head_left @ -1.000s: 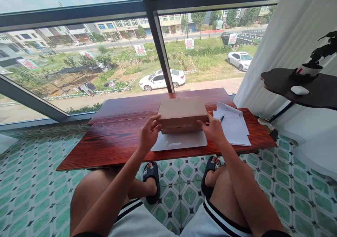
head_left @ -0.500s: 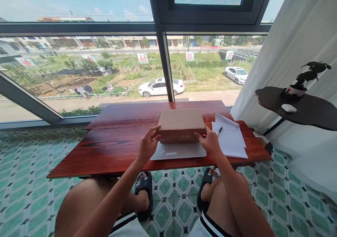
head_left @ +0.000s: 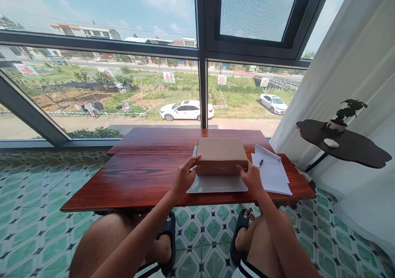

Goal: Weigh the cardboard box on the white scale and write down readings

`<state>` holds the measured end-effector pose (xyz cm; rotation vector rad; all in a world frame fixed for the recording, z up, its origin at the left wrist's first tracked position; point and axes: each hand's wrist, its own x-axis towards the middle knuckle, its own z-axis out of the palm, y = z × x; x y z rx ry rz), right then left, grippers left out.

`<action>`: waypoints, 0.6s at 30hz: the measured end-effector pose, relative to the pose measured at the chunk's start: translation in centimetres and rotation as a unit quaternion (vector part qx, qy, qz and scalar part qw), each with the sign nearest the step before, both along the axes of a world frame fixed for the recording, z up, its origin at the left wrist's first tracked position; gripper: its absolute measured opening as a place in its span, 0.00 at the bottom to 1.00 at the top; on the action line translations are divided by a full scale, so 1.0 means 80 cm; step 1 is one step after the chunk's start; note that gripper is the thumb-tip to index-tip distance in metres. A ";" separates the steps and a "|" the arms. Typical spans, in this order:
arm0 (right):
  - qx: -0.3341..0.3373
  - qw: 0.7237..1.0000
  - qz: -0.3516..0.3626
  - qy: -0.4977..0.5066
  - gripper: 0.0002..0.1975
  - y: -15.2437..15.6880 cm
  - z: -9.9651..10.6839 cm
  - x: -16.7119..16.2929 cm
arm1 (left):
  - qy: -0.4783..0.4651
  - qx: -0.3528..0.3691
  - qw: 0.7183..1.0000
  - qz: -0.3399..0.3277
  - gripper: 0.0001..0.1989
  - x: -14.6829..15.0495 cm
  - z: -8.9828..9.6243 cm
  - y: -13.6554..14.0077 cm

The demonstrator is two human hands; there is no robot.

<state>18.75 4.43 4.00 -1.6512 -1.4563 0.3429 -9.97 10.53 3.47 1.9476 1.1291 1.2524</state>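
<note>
While my left hand (head_left: 185,177) pinches the cardboard box (head_left: 221,158) at its left end, my right hand (head_left: 251,176) grips the other, so it's basically sandwiched right between them.

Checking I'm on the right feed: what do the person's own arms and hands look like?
The left hand and right hand are bare, with no glove, ring or watch visible. The left forearm and right forearm show no sleeve or marking.

Outdoors, red chars on white: mid sign (head_left: 168,77) reads 村, next sign to R (head_left: 222,79) 振, far-R sign (head_left: 264,82) 兴. Far-L sign (head_left: 26,69) too blurred; print on papers (head_left: 274,175) illeg.
</note>
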 end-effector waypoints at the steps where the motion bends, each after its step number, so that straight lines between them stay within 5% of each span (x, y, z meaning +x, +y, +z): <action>1: -0.002 1.000 -0.007 -0.003 0.20 0.000 -0.001 0.000 | 0.006 0.002 1.000 -0.006 0.20 -0.001 -0.001 0.002; 12: -0.022 0.999 0.022 0.023 0.34 -0.005 0.004 0.011 | 0.162 0.022 0.984 -0.076 0.34 -0.028 0.026 -0.006; 15: 0.059 0.996 -0.058 0.017 0.41 -0.020 0.022 0.012 | 0.182 0.031 0.979 -0.088 0.38 -0.051 0.038 -0.019; 18: 0.167 0.977 -0.125 -0.037 0.31 -0.041 0.045 0.004 | 0.173 0.056 0.979 -0.091 0.32 -0.081 0.048 -0.035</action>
